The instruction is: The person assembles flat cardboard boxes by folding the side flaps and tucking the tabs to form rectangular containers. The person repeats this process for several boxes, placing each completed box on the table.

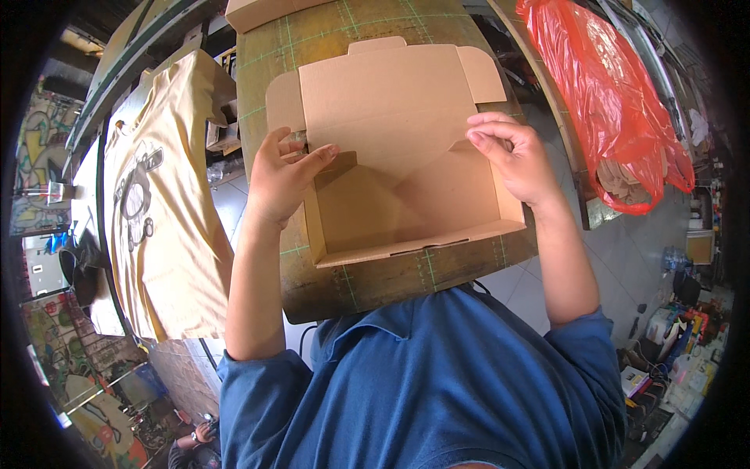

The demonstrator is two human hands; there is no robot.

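A brown cardboard box [381, 205] lies on the worktable before me, its tray part folded up and its lid [383, 82] raised toward the far side. Side ears and a tuck tab stick out from the lid. My left hand [283, 176] curls around the box's left wall, thumb over a small inner flap [341, 164], fingers on the outer side. At the right wall, my right hand [517, 160] has thumb and index finger pinched together by the other small flap [462, 145]. The box's inside holds nothing visible.
The worktable [351, 291] has green grid lines. Another cardboard box [269, 11] sits at its far left edge. A beige printed T-shirt [168, 211] is spread at the left. A red plastic bag [605, 102] with brown pieces inside lies at the right. Shelved clutter fills the far right.
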